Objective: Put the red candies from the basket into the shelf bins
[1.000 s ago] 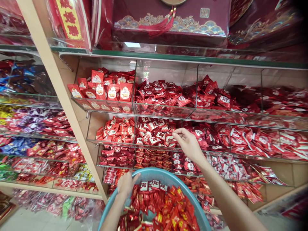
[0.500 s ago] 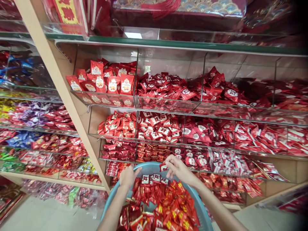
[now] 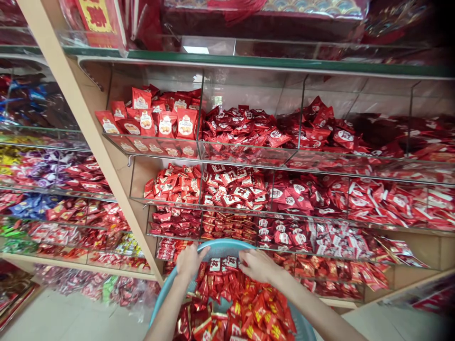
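Observation:
A round blue plastic basket (image 3: pixel 220 244) stands in front of me, holding piles of small wrapped candies. My left hand (image 3: pixel 189 261) grips its far left rim, thumb pointing inward. Over the far right part of the basket, my right hand (image 3: pixel 259 265) is lowered with its fingers curled down. Its fingertips touch the candies, and whatever they hold is hidden. Just left of them lie white-fronted red packets (image 3: pixel 232 262). Red-and-yellow candies (image 3: pixel 268 310) fill the right side, and dark red shiny ones (image 3: pixel 190 315) lie at the near left.
Stepped shelves with clear dividers rise ahead, filled with red candy packets (image 3: pixel 234 177). Red cookie packs (image 3: pixel 167 124) sit higher up, under a glass shelf (image 3: pixel 227 61). A slanted wooden post (image 3: pixel 80 128) separates them from colourful candies on the left. Bagged sweets (image 3: pixel 95 286) lie near the floor.
My right hand has moved down into the basket. The red packet that showed in its fingers is now out of sight. My left hand stays on the rim.

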Motion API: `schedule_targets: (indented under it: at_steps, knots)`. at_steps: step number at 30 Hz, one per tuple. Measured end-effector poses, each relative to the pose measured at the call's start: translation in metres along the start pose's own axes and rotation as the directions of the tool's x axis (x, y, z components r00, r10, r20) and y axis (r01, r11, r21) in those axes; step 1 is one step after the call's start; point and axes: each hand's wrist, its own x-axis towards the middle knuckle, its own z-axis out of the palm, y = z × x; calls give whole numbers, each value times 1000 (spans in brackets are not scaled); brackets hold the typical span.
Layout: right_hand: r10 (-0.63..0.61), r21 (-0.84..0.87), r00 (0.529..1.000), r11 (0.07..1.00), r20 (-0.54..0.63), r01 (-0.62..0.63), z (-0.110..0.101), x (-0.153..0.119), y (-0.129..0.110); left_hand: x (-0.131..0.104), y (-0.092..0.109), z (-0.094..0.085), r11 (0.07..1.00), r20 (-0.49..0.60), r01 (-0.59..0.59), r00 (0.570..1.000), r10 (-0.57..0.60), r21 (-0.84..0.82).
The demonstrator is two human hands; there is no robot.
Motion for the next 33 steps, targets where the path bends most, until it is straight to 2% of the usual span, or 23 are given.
schedule_targets:
  at_steps: [3,8,15,20,25,33]
  knots:
    - [-33,-131,998,990,60,41,11,1,-9,1,-1,1,1000,-2,0,1000,0,-1]
    - [-65,-135,993,988,95,78,26,-4,-10,1,-1,1,1000,5,1,1000,-1,6]
    - [66,-59,998,996,6,-66,25,-18,0,0,2,-3,1000,29,12,1000,-12,-9]
    - [137,-65,991,988,-4,-137,36,-17,1,-1,3,-6,1000,33,15,999,-15,-14]
    - [92,-81,993,992,-77,-98,44,-14,0,-3,5,-9,999,48,31,998,-30,-12]
    - [7,-213,989,976,-147,-39,42,-13,-2,-5,8,-11,999,65,50,997,-50,-8]
